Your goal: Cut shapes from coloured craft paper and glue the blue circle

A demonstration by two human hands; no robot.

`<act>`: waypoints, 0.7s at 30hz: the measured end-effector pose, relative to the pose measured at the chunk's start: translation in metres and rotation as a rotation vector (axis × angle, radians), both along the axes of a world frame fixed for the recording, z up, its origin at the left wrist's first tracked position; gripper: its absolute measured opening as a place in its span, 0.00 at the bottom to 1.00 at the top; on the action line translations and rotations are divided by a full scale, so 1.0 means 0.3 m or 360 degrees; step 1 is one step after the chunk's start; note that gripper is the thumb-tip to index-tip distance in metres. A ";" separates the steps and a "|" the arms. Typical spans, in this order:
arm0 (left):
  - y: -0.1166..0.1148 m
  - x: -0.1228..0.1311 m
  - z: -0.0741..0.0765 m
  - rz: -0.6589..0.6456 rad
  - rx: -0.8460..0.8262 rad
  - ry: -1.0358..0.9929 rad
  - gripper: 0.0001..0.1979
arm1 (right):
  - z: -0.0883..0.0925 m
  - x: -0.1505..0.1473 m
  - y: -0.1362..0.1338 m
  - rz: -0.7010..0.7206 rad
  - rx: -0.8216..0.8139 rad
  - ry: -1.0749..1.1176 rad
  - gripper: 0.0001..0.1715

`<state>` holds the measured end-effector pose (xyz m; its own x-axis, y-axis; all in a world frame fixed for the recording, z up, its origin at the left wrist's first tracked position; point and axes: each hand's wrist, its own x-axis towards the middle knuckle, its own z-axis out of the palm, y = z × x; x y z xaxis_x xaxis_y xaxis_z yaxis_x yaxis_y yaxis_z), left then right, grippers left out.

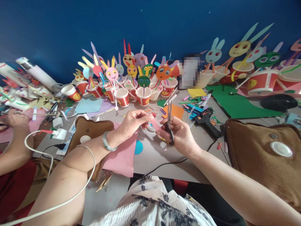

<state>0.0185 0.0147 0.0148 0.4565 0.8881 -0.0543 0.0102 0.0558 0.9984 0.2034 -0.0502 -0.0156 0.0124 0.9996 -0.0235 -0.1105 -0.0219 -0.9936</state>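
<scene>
My left hand [134, 123] pinches a small pink paper piece [155, 123] between thumb and fingers above the table. A jade bangle sits on that wrist. My right hand [180, 135] grips dark scissors [168, 124], blades pointing up and away, right next to the pink piece. A larger pink paper sheet [122, 157] lies under my left forearm, with a blue paper disc [138, 147] beside it.
Several red-and-white paper cups with paper rabbit faces [131, 84] line the back of the table. A black glue gun [207, 121], coloured paper scraps, a green sheet [237, 103] and brown pouches [263, 150] lie around. Another person's arm [11, 147] rests at left.
</scene>
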 end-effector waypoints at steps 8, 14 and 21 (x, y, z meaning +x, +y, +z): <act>0.041 -0.009 -0.007 0.0342 -0.0184 -0.0251 0.21 | -0.013 -0.003 0.000 -0.0014 -0.0025 0.0051 0.26; 0.003 0.003 -0.027 0.0146 -0.0129 -0.0107 0.16 | -0.019 0.005 0.010 -0.0122 -0.0073 0.0147 0.25; -0.023 0.014 -0.026 -0.0176 -0.0127 0.0080 0.11 | -0.036 -0.008 0.008 -0.0042 -0.0127 0.0164 0.28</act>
